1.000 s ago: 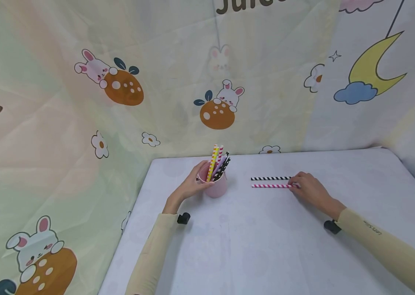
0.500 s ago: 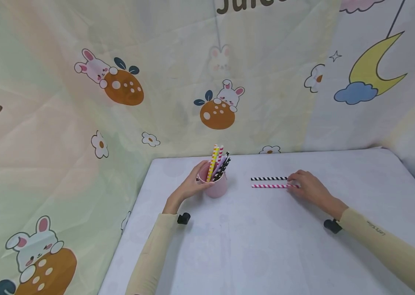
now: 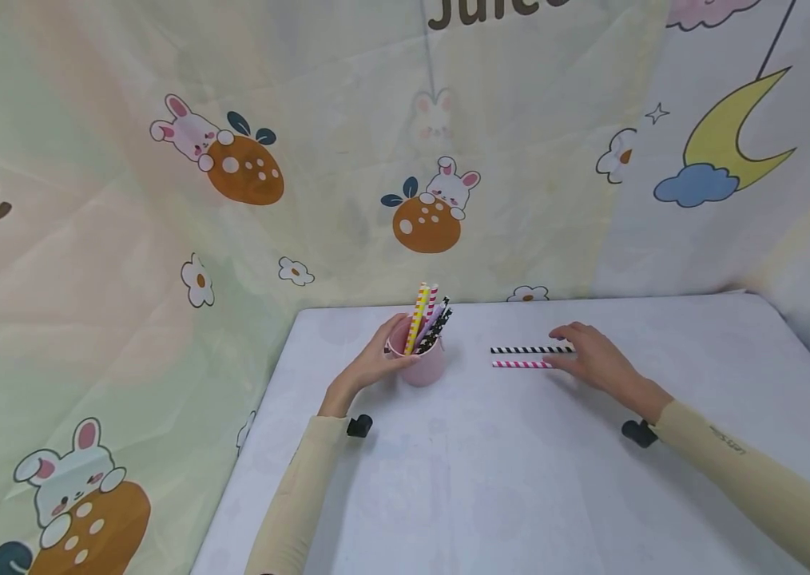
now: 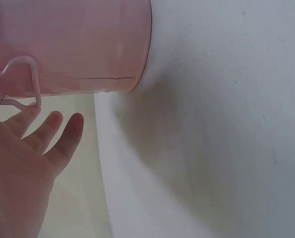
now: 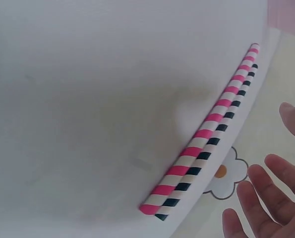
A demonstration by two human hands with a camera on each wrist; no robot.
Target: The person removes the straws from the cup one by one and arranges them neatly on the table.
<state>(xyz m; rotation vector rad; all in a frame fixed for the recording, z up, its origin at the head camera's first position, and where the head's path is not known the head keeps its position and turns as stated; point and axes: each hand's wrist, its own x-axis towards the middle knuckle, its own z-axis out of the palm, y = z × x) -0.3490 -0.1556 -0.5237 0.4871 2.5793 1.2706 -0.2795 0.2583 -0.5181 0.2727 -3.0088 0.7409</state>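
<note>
A small pink pail (image 3: 425,370) stands upright at the back left of the table, holding several patterned paper straws (image 3: 415,319). My left hand (image 3: 374,357) grips it near the rim, thumb in front and fingers at the far side. In the left wrist view, three fingers (image 4: 63,144) stick out below its wire handle (image 4: 34,82). To the right, a black-and-white striped straw (image 3: 520,350) and a pink-and-white striped straw (image 3: 520,364) lie side by side. My right hand (image 3: 597,359) hovers over their right ends, thumb and fingers apart, holding nothing.
The table has a white cover (image 3: 491,471). Behind it hangs a printed cloth (image 3: 347,224) with rabbits, flowers and a moon, meeting the table's back edge close behind the pail. A black wrist camera (image 3: 639,433) sits under the right forearm.
My right hand has let go of the straws, spread its thumb and fingers and lifted slightly, shifting a little left. The left hand and pail stay put.
</note>
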